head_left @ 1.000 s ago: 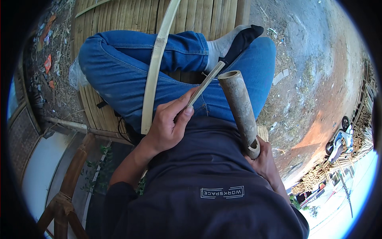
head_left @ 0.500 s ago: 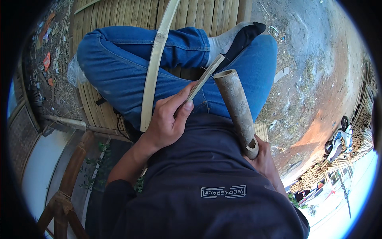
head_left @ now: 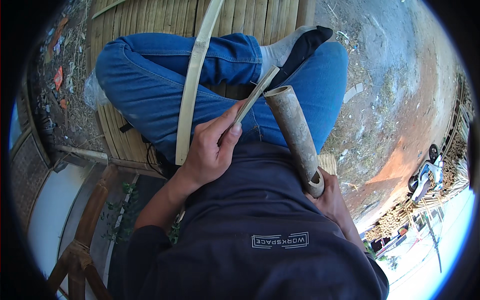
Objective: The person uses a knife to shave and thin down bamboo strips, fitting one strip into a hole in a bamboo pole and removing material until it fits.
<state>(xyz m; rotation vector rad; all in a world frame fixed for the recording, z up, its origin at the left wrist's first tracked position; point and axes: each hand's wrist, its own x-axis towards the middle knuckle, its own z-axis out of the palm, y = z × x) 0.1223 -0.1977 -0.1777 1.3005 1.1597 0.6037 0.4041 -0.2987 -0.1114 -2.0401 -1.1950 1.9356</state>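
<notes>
My left hand (head_left: 214,144) pinches a short split bamboo stick (head_left: 257,95) between thumb and fingers, slanting up and away to the right. Just right of the stick's far end is the open mouth of a brown, mottled bamboo tube (head_left: 294,127). My right hand (head_left: 331,197) is closed round the tube's near end, where a notch is cut in its wall; the tube hides some of those fingers. A long pale bamboo strip (head_left: 191,90) lies across my left leg, its near end beside my left wrist.
I sit cross-legged in blue jeans (head_left: 145,80) on a bamboo slat platform (head_left: 155,17). Dirt ground with litter (head_left: 58,77) lies to the left. A motorbike (head_left: 426,177) and stacked poles (head_left: 395,220) are far right. A bamboo post frame (head_left: 82,235) stands at lower left.
The tube's mouth has shifted slightly left, closer to the split stick. Both hands keep their grips and have hardly moved.
</notes>
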